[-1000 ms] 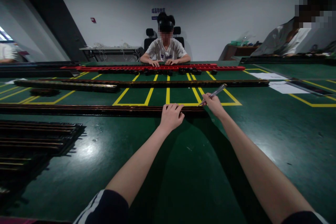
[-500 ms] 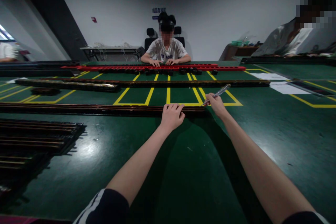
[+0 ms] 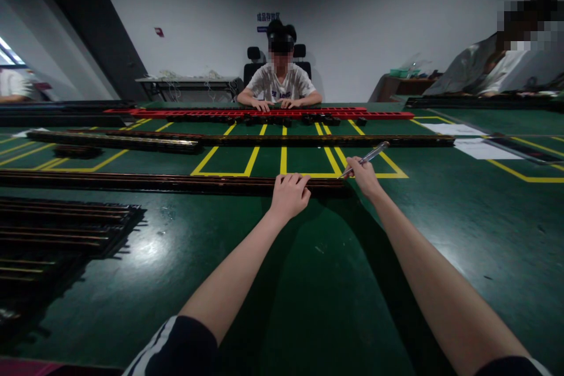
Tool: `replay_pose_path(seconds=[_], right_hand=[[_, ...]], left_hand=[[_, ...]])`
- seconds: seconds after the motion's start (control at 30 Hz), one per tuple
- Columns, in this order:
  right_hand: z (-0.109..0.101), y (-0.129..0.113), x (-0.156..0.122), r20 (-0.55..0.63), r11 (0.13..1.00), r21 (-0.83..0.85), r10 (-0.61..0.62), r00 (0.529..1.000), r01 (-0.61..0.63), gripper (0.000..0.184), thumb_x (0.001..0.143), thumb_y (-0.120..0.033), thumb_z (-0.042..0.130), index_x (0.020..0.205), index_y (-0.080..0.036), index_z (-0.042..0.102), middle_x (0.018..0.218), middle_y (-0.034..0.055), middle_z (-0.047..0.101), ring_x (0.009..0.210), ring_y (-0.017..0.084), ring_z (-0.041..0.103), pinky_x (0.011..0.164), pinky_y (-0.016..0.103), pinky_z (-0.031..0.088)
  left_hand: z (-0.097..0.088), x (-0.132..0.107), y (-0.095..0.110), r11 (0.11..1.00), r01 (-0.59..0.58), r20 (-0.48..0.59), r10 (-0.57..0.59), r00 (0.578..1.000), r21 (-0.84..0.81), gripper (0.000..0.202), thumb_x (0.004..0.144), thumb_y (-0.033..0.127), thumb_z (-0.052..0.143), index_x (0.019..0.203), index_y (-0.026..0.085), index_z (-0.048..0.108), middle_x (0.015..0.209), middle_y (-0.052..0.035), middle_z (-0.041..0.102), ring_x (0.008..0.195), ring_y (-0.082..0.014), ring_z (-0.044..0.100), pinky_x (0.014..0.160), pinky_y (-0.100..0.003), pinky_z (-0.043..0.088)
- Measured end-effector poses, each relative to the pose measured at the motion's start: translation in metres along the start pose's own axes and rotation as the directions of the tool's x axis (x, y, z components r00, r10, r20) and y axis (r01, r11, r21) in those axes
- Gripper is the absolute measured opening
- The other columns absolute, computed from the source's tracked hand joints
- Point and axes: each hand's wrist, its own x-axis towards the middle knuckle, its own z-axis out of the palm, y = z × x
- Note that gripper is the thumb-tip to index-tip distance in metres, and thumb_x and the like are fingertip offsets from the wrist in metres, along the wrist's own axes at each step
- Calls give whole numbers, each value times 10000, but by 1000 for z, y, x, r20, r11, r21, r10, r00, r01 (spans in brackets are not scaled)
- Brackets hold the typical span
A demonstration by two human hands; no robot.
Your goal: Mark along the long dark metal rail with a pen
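Note:
A long dark rail lies across the green table in front of me. My left hand rests on the rail near its right end, fingers curled over its top. My right hand sits just past the rail's right end and pinches a slim clear-handled tool, which looks like a small screwdriver. Its tip points down at the rail's end.
A stack of dark rails lies at my left. More long rails and a red rail cross the table farther off, where a seated person works. Another person leans in at the right. Papers lie on the right.
My right hand with the tool has shifted slightly right and down toward the rail's end. The left hand stays on the rail.

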Motion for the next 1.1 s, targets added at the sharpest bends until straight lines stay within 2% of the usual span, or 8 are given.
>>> replay_pose_path(seconds=[0.17, 0.47, 0.67, 1.1], right_hand=[[-2, 6, 4, -14, 1000, 25, -3, 1000, 4, 383, 805, -438, 556, 505, -216, 472, 484, -18, 481, 494, 113, 457, 575, 267, 438], [-1, 9, 4, -15, 1000, -4, 2, 1000, -2, 461, 767, -625, 533, 549, -222, 482, 536, -22, 486, 534, 116, 462, 593, 272, 436], [0, 10, 1, -23, 999, -36, 17, 1000, -18, 459, 780, -652, 501, 598, -231, 467, 576, -20, 497, 563, 132, 479, 594, 283, 432], [2, 13, 4, -60, 997, -83, -6, 998, 1, 530, 719, -737, 485, 583, -227, 449, 539, -18, 502, 541, 128, 483, 560, 272, 412]], left_hand=[[-1, 0, 1, 1000, 4, 1, -4, 1000, 10, 370, 898, 275, 367, 1191, 201, 581, 1167, -64, 648, 1091, -211, 562, 968, -415, 396], [0, 1, 0, 1000, 3, 4, -3, 1000, -13, 377, 900, 272, 359, 1199, 196, 575, 1164, -67, 648, 1093, -209, 565, 976, -417, 391], [-1, 1, 1, 1000, 5, 12, -5, 1000, -5, 370, 900, 272, 362, 1197, 203, 574, 1166, -67, 648, 1095, -209, 563, 973, -415, 390], [0, 0, 1, 1000, 0, 4, 0, 1000, 14, 369, 901, 273, 363, 1193, 201, 576, 1159, -68, 647, 1086, -209, 563, 972, -413, 389]])
